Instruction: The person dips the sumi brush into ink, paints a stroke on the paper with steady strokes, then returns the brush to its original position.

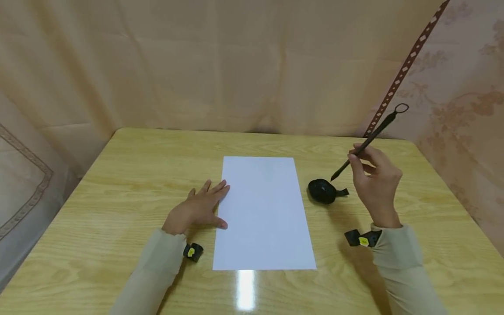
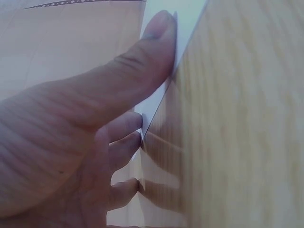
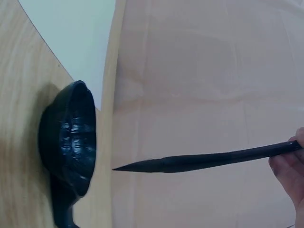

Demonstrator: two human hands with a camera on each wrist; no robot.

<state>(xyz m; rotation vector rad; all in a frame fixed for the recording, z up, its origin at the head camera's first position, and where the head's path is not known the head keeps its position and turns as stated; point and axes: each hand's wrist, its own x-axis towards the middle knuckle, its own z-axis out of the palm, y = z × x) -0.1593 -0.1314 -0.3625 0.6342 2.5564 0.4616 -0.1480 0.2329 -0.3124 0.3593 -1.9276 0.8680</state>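
Observation:
My right hand (image 1: 376, 179) pinches a dark ink brush (image 1: 368, 142) with a ring at its top end, held slanted with its tip down. In the right wrist view the pointed brush tip (image 3: 137, 166) hangs above a small black ink dish (image 3: 69, 140), apart from it. The dish has a short handle and a glossy inside. A blank white sheet of paper (image 1: 261, 214) lies upright in front of me. My left hand (image 1: 198, 208) rests at its left edge with fingers spread; the thumb (image 2: 152, 42) and some fingertips are on the paper.
The wood-grain table (image 1: 118, 175) reaches back to a beige curtain (image 1: 236, 65). Patterned fabric (image 1: 460, 109) hangs along the right side. Each wrist carries a small black camera, and a bright reflection (image 1: 246, 291) shows below the sheet.

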